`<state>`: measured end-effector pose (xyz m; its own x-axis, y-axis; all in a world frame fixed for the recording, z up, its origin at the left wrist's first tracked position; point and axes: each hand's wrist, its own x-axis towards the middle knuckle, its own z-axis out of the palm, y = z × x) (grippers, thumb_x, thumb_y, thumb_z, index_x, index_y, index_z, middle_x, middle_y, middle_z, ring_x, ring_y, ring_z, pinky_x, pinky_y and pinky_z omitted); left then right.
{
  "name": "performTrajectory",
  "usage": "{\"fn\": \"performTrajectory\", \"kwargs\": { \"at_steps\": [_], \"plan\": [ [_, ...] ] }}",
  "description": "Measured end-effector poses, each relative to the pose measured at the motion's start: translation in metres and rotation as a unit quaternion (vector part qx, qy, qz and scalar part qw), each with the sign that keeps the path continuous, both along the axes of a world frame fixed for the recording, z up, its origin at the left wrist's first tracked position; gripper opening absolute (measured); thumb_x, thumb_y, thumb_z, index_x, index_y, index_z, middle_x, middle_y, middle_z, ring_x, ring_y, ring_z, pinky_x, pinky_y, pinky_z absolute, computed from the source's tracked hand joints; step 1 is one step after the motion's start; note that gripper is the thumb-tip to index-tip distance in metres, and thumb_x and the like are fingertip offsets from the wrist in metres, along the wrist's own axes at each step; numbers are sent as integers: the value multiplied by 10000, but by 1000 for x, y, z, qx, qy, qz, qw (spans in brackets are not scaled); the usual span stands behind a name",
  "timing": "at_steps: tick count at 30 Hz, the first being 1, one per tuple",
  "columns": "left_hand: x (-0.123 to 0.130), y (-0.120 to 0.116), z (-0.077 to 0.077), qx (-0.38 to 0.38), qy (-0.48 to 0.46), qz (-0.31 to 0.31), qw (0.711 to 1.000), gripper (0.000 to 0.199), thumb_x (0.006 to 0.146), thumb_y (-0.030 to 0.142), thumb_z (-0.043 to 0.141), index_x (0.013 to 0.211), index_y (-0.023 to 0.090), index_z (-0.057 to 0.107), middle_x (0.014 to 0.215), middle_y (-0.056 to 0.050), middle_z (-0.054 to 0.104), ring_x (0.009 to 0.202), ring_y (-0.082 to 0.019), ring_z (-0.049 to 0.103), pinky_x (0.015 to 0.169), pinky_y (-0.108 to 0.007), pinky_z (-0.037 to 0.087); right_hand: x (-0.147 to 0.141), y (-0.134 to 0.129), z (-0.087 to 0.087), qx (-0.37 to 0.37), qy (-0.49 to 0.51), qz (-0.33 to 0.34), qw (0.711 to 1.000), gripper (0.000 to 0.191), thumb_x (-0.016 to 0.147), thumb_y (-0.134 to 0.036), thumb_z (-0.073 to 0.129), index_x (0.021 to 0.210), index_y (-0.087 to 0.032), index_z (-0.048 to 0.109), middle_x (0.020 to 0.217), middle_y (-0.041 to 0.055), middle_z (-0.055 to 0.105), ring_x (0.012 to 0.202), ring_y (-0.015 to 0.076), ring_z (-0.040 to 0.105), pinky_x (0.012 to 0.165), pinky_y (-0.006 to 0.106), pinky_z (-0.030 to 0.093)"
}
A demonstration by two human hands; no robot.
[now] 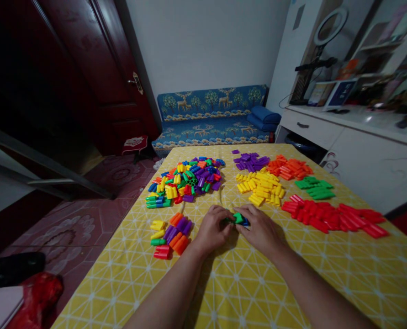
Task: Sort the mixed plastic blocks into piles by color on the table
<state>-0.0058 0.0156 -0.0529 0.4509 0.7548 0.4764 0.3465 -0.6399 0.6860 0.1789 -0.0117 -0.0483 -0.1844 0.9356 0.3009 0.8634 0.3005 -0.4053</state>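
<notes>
My left hand [214, 228] and my right hand [261, 230] meet low over the middle of the table, fingers curled in towards each other. Between them shows a green plastic building block [238, 218], with a blue block [245, 222] against my right fingers. Both hands seem to grip these pieces, though my fingers hide much of them. Left of my left hand lies a small group with purple blocks [171, 233], orange blocks [180, 244], yellow blocks [158, 225] and red blocks [162, 252]. Beyond it spreads a mixed-colour pile [189, 179].
On the right lie single-colour heaps: yellow [263, 185], purple [251, 161], orange [288, 167], green [315, 187] and red [333, 217]. They rest on a yellow patterned tablecloth [235, 278]. A blue sofa [206, 130] stands behind the table, a white cabinet [371, 155] at right.
</notes>
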Motion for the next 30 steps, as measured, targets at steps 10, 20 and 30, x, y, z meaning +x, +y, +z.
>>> {"fn": "performTrajectory", "kwargs": {
  "at_steps": [10,20,30],
  "plan": [
    [-1,6,-11,-55,-35,48,997,377,741,49,601,1086,175,689,1122,-103,688,1077,-249,595,976,-406,458,1,4,-1,98,24,16,995,216,816,-224,709,1028,-258,687,1015,45,687,1006,249,584,859,398,508],
    [-3,11,-7,-329,-332,37,883,453,771,481,739,1075,148,698,943,-77,695,862,-191,655,812,-326,552,-2,3,-6,188,119,19,975,266,858,-264,681,1114,-213,627,1035,71,725,932,239,665,815,386,526],
    [1,4,2,-403,-349,-6,846,575,655,497,831,1070,136,663,795,-36,682,694,-138,642,650,-257,560,-8,1,-3,175,160,100,966,351,853,-223,692,1192,-280,619,1086,49,688,1028,208,644,887,349,530]
  ]
}}
